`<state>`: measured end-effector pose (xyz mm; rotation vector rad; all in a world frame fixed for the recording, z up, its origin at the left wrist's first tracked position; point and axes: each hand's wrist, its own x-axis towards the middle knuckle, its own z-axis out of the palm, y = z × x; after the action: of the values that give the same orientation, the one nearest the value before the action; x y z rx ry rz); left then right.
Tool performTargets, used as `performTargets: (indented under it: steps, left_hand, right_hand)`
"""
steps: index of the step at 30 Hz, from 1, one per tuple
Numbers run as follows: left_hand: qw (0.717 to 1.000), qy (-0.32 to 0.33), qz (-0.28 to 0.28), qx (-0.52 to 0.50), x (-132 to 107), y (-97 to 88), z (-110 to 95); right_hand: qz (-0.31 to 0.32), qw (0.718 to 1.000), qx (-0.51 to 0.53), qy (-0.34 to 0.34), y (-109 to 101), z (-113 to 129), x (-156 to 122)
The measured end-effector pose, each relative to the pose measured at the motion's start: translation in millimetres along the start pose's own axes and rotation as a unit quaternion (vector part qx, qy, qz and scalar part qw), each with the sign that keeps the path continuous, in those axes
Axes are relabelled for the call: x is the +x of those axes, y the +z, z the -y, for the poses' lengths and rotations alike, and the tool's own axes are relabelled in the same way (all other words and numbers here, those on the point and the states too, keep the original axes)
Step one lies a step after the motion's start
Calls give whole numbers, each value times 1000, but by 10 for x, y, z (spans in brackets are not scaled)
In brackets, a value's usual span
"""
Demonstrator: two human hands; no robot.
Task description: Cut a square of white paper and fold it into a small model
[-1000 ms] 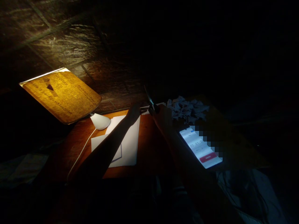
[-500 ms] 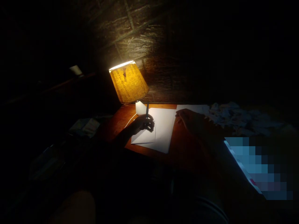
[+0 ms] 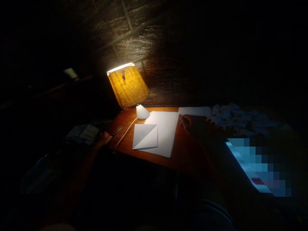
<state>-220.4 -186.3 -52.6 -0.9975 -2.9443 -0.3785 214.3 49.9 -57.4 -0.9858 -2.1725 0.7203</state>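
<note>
Paper [image 3: 141,132] with a diagonal crease lies partly over white sheets [image 3: 166,131] beside the lit lamp [image 3: 130,86] on the wooden tabletop [image 3: 127,144]. At the left edge, the left hand [image 3: 104,138] grasps a slim pointed tool [image 3: 117,131]. The right hand [image 3: 185,124], curled just beside the sheets, is too dim to tell whether it holds anything.

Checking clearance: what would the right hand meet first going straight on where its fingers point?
Probably the near side edge of the white sheets, just left of the right hand. Its height over the table is unclear, so it might pass above them.
</note>
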Motion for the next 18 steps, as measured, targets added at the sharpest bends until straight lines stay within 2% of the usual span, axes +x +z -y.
performTargets:
  steps: [7, 9, 11, 12, 14, 18]
  left_hand:
    - [999, 4, -39, -16, -82, 137, -89]
    - [993, 33, -108, -44, -142, 183, -167]
    - [968, 108, -205, -100, -220, 256, -313]
    - [956, 156, -213, -125, -264, 299, -413]
    - [951, 223, -146, -155, -351, 382, -653]
    - [962, 209, -33, -174, -475, 464, -1111]
  right_hand:
    - [9, 1000, 8, -5, 15, -46, 29]
    - [9, 1000, -6, -10, 17, -42, 31]
    - [16, 999, -30, -5, 18, -41, 33]
    - [19, 999, -39, -4, 20, -43, 34]
    - [21, 999, -49, -13, 30, -55, 35]
    - [21, 999, -36, -20, 65, -103, 31]
